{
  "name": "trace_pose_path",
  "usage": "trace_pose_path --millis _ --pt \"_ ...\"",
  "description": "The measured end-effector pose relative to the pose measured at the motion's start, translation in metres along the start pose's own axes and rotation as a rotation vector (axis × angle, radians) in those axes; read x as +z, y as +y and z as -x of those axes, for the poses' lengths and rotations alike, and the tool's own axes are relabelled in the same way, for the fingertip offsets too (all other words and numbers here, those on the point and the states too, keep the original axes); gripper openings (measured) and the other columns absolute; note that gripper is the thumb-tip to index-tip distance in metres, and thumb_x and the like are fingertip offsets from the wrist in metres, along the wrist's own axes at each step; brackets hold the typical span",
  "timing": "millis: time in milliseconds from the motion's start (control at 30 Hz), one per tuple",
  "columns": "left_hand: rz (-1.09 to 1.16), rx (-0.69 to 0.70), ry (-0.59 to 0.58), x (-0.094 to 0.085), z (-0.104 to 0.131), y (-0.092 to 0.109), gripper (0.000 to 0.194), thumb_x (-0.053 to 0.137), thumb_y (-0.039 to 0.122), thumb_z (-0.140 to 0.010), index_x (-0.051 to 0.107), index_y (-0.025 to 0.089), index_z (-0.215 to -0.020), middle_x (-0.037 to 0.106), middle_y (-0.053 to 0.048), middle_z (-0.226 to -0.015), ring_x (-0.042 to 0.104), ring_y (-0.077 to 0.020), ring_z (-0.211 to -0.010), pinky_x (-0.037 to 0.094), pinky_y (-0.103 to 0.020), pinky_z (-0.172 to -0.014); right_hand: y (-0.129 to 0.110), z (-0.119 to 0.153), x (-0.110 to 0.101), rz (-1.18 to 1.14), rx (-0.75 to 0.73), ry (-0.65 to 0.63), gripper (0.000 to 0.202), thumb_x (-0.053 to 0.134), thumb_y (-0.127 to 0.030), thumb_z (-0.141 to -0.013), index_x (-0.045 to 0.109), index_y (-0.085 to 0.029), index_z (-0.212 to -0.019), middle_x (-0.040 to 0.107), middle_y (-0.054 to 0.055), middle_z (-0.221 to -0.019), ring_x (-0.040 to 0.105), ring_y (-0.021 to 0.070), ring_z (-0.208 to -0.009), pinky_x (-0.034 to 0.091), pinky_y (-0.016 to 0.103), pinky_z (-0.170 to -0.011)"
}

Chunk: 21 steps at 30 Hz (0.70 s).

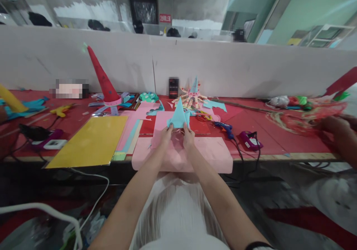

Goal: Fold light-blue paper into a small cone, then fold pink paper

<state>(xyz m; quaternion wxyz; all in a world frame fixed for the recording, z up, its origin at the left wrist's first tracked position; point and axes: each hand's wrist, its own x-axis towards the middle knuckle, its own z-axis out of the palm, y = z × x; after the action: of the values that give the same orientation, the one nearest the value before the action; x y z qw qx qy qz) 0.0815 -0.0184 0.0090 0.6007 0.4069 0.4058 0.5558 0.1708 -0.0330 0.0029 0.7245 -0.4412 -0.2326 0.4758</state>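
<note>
Two bare forearms reach forward from the bottom of the view, over a pale garment, to a long table (pixel 279 157) covered in red. Both hands meet at the table's near edge, around the middle of its length, and together hold a light blue paper cone (pixel 179 117) standing point up. One hand, the left hand (pixel 166 135), has its fingers closed on the cone's lower left edge; its partner, the right hand (pixel 189 135), pinches the lower right edge (the fingertips are too small to make out singly). Under the hands lies a pink sheet (pixel 217 155) that hangs a little over the near edge.

Left of it, also at the near edge, a large yellow sheet (pixel 89 140) lies flat, with a stack of pastel sheets (pixel 131 135) just beside it. Toward the far edge, left of centre, stands a tall red cone (pixel 103 80) with a pink band at its base. At the far edge behind the blue cone sits a finished paper piece (pixel 192 94) with a small blue cone and spreading pale arms.

Right of the hands, near them, a blue glue gun (pixel 225 128) rests on the red cover, and a purple power plug block (pixel 249 139) lies just beyond it. At the right end of the table, another person's hand (pixel 334 125) holds red crumpled material (pixel 309 116). A white partition wall (pixel 251 68) runs along the far edge.
</note>
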Motion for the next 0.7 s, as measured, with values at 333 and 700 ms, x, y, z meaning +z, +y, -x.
trace_pose_path --millis 333,700 --pt "0.142 0.069 0.044 0.0018 0.0030 0.0071 0.032 0.071 0.030 -0.057 0.057 0.013 -0.080 0.065 -0.005 -0.081 0.063 -0.0139 -0.072 0.047 -0.032 -0.080 -0.0020 -0.0004 -0.0005 0.039 -0.059 0.005 0.037 0.061 -0.050 -0.061 0.059 -0.014 -0.069 0.059 0.003 -0.063 0.055 0.0106 -0.059 0.044 0.022 -0.055" --pt "0.104 0.102 0.059 -0.0002 0.0088 0.0082 0.033 0.062 0.043 -0.065 0.052 0.015 -0.078 0.063 -0.005 -0.083 0.062 -0.0150 -0.081 0.046 -0.032 -0.080 -0.0028 -0.0011 -0.0017 0.089 -0.110 -0.043 0.035 0.062 -0.050 -0.060 0.046 -0.018 -0.062 0.040 -0.008 -0.045 0.035 0.0052 -0.040 0.028 0.020 -0.039"
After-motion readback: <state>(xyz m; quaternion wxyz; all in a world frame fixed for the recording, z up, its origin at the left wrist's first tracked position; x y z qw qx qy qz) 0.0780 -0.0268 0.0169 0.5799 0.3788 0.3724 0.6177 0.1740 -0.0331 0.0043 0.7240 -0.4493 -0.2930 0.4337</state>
